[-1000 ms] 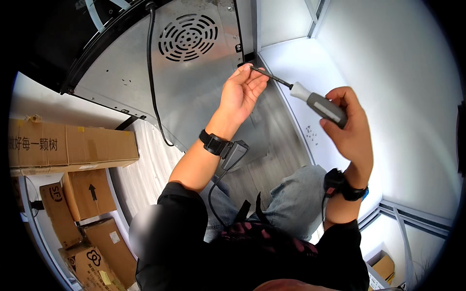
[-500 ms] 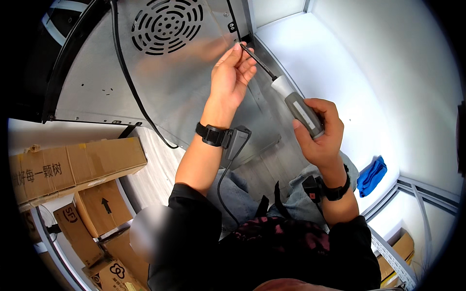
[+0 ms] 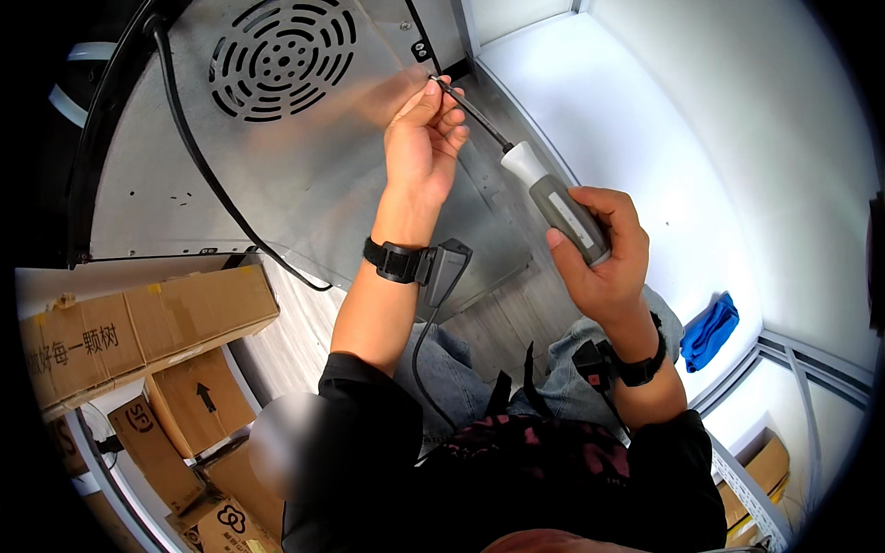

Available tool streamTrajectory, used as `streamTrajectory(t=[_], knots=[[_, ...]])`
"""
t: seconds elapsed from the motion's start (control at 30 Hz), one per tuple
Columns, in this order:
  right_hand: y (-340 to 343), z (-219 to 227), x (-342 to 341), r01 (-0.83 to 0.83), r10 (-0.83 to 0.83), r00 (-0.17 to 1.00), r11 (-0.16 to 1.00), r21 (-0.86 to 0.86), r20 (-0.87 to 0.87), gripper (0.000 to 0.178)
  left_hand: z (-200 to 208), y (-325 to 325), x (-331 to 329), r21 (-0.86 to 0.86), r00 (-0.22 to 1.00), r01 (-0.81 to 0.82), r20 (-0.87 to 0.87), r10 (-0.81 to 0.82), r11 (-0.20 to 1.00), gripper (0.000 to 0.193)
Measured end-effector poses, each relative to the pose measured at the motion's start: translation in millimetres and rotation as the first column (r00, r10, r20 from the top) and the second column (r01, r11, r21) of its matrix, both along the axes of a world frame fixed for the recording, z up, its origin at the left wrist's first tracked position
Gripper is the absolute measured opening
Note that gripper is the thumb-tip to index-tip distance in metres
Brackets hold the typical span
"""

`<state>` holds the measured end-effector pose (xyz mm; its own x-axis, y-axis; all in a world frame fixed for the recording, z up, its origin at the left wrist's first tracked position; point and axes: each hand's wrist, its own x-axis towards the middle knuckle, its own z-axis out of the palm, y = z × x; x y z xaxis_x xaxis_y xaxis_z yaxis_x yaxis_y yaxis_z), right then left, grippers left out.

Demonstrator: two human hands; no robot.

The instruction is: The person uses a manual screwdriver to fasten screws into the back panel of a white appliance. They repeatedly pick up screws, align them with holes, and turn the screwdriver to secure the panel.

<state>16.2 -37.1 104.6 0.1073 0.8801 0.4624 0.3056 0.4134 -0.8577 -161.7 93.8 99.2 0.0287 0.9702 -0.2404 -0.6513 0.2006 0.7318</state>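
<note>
Since the earlier frames your view has tipped upward and closer: the round vent grille of the metal back panel now sits high in the picture, above and to the left of your fingers, and the blue cloth has come into sight low on the right, well apart from both hands. Your left hand has kept its place at the tip of the screwdriver, its fingers pinched shut around the thin dark shaft just where it meets the panel's right edge, beside a small black bracket (whether a screw sits under the fingertips you cannot tell; it is hidden). Your right hand has slid lower on the grey handle than a second ago, fingers wrapped closed about its lower end, the white collar showing above them. The tool now slants more steeply, tip up-left, handle down-right. To my eye this means the tip is being steadied on a fastening, not yet turned. The black cable hangs across the panel to the left of your left wrist, and cardboard boxes lie on the floor lower left.
</note>
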Motion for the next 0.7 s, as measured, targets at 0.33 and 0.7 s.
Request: streamTrajectory(t=[0.33,0.7], knots=[[0.6,5.5,-5.4,0.031,-0.031,0.999,1.000,-0.001,0.012,0.032,1.1,-1.4,3.1,-0.007,0.999,-0.034,-0.021,0.034,0.999,0.016],[-7.5,1.9,-20.0,0.087,-0.089,0.994,0.996,0.028,0.061,0.034,2.8,-16.0,-5.6,0.149,0.940,0.336,0.000,-0.340,0.930,0.022]])
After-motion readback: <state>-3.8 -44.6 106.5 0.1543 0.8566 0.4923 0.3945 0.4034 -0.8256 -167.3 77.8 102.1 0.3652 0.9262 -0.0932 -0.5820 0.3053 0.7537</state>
